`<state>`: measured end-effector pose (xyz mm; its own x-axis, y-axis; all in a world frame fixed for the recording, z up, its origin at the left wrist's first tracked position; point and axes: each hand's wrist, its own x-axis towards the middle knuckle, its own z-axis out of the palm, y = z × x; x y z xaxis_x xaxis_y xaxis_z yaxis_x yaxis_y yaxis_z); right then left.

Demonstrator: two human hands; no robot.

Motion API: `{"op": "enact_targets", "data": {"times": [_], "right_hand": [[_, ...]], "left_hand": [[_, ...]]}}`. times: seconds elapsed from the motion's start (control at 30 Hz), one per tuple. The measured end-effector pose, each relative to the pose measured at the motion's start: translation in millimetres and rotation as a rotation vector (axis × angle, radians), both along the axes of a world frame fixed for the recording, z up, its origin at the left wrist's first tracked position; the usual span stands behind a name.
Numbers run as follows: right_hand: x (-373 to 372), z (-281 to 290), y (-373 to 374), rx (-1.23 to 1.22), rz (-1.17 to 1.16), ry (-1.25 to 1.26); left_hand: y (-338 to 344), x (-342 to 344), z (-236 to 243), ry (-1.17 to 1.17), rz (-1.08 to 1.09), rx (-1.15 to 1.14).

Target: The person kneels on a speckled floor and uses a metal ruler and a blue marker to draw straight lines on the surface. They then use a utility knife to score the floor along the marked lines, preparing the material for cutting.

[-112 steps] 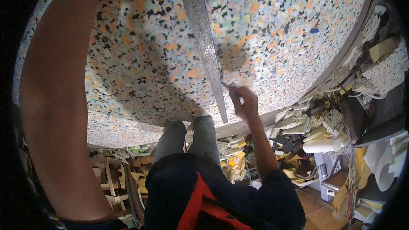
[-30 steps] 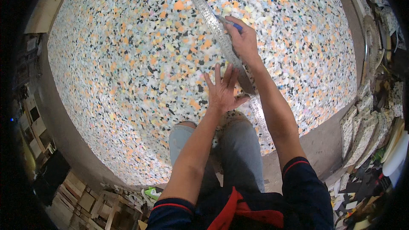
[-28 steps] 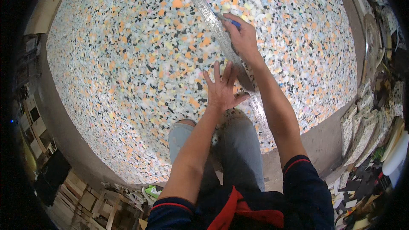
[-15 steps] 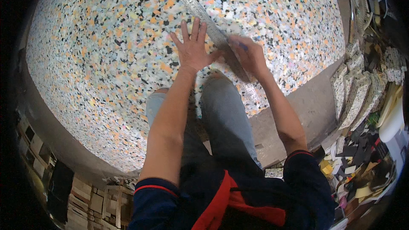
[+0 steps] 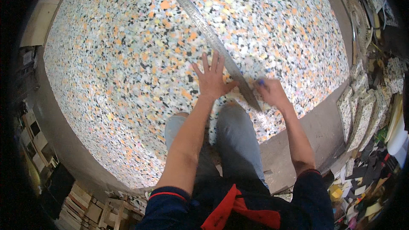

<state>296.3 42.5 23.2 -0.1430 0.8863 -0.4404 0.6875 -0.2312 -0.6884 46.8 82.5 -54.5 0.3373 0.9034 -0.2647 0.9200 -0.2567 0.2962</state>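
A long grey metal straightedge (image 5: 213, 38) lies slantwise on a large sheet of speckled foam (image 5: 123, 59) in white, orange and black. My left hand (image 5: 212, 83) rests flat on the foam with fingers spread, its thumb reaching the straightedge's left edge. On the other side, my right hand (image 5: 272, 92) is closed around a small blue pen (image 5: 261, 82), mostly hidden by the fingers. That hand is close to the foam, just right of the straightedge's near end. My knees are on or against the sheet's near part.
Stacked speckled foam offcuts (image 5: 362, 113) stand at the right, with a heap of mixed scraps (image 5: 366, 187) nearer me. Wooden pieces (image 5: 83, 206) lie at the lower left. Grey floor (image 5: 313, 134) shows beyond the sheet's right edge.
The view has shifted, so everything sits lower and farther right. My right hand has slid a little toward me along the straightedge and slightly away from it. My left hand stays spread.
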Motion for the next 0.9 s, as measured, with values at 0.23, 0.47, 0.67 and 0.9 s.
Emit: {"op": "enact_targets", "data": {"times": [0.23,0.47,0.67,0.9], "right_hand": [[-97.8,-27.2,240.0,0.209,0.209,0.025],[-140.7,-41.9,306.2,0.284,-0.065,0.100],[-64.5,-47.5,114.5,0.188,-0.186,0.236],[17.6,2.5,-142.8,0.057,-0.338,0.141]], "left_hand": [[-6.8,-3.9,-23.1,-0.162,0.007,0.095],[-2.6,-3.7,-20.1,-0.151,0.024,0.112],[-4.4,1.3,-14.7,0.024,-0.043,0.093],[-1.9,4.2,-13.3,0.053,-0.046,0.160]]}}
